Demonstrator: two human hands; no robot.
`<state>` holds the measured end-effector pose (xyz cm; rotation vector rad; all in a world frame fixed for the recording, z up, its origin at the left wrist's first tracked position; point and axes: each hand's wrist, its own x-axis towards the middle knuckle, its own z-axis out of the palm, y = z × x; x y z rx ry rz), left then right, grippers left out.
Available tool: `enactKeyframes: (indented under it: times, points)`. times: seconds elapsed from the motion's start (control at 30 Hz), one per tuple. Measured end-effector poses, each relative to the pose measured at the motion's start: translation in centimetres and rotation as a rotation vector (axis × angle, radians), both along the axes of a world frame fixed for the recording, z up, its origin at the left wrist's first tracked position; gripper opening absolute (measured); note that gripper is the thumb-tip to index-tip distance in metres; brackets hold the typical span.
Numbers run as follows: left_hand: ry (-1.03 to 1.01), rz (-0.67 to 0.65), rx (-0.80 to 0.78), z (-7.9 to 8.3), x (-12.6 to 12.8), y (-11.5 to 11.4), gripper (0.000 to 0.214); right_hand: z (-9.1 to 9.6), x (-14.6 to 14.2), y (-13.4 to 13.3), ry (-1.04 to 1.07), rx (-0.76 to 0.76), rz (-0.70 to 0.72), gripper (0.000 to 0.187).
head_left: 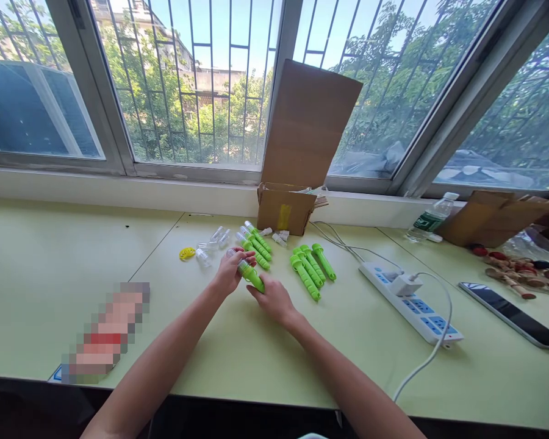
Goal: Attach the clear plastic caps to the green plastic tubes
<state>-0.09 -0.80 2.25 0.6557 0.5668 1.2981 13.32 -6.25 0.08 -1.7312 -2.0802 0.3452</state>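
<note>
Both my hands meet at the middle of the pale green table [64, 268] on one green tube with a clear cap [251, 274]. My left hand [231, 273] pinches its capped upper end. My right hand [274, 300] grips its lower green end. Just behind lie three more capped green tubes [257, 246] in a row. To their right lie three green tubes without caps [310, 268]. Loose clear caps [210, 246] are scattered to the left, beside a small yellow ring [187, 253].
An open cardboard box [286, 207] stands against the window sill behind the tubes. A white power strip [412, 303] with a plugged charger and cable lies to the right, then a dark tablet [515, 315], a water bottle [432, 217], another cardboard box [494, 216] and wooden toys [515, 268].
</note>
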Motion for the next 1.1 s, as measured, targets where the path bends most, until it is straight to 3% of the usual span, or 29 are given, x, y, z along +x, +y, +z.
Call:
enactKeyframes:
  times: [0.23, 0.43, 0.7, 0.8, 0.93, 1.03, 1.1]
  points:
    - [-0.011, -0.108, 0.049, 0.6, -0.7, -0.2, 0.028, 0.1, -0.4, -0.1, 0.376, -0.099, 0.127, 0.013]
    - [-0.034, -0.193, 0.112, 1.4, -1.2, -0.8, 0.025, 0.5, -0.8, -1.1, 0.822, -0.554, 0.221, 0.020]
    - [-0.024, -0.227, 0.136, 2.4, -1.2, -1.8, 0.021, 2.2, 0.7, -1.2, 0.976, -0.896, 0.335, 0.029]
    - [0.001, -0.235, 0.135, 2.6, -1.3, -1.8, 0.021, 2.1, 0.5, -1.3, 0.995, -0.923, 0.324, 0.031]
    - [0.049, -0.242, 0.128, 2.4, -1.5, -1.4, 0.030, 1.1, -0.7, -1.5, 1.094, -0.806, 0.337, 0.028]
    - [0.065, -0.148, 0.104, 1.7, -1.4, -0.5, 0.038, 0.7, -0.9, -1.2, 1.172, -0.754, 0.341, 0.027]
    - [0.065, -0.068, 0.054, 1.0, -1.5, 0.3, 0.040, 1.0, -0.6, -0.9, 1.258, -0.702, 0.293, 0.037]
